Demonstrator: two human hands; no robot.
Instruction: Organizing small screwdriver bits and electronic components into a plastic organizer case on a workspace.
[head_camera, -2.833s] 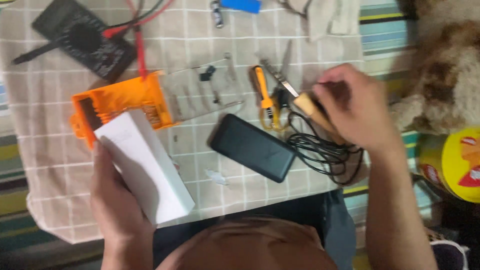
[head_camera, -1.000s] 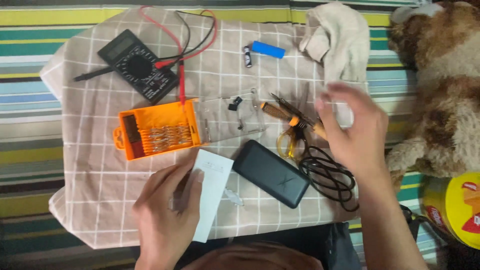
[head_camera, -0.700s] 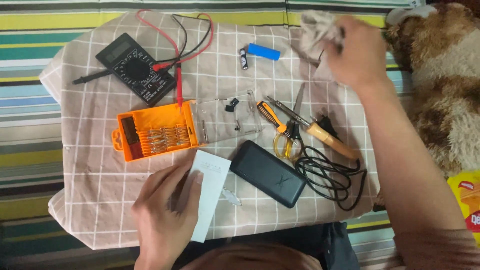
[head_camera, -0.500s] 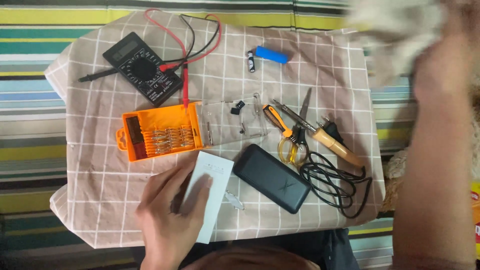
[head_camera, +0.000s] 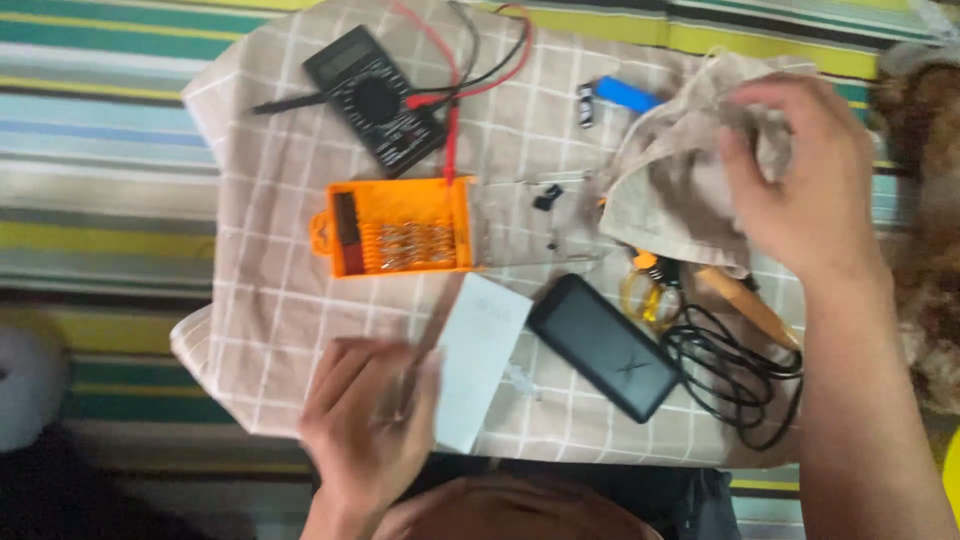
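Right hand (head_camera: 810, 180) pinches beige rag (head_camera: 680, 190), bunched at its 9 o'clock. Left hand (head_camera: 375, 425) spread flat on white box (head_camera: 480, 360); box's long axis runs 1–7 o'clock.

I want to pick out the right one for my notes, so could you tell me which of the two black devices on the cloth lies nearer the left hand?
The plain black slab, beside the white box that the left hand touches; the meter with leads lies far off.
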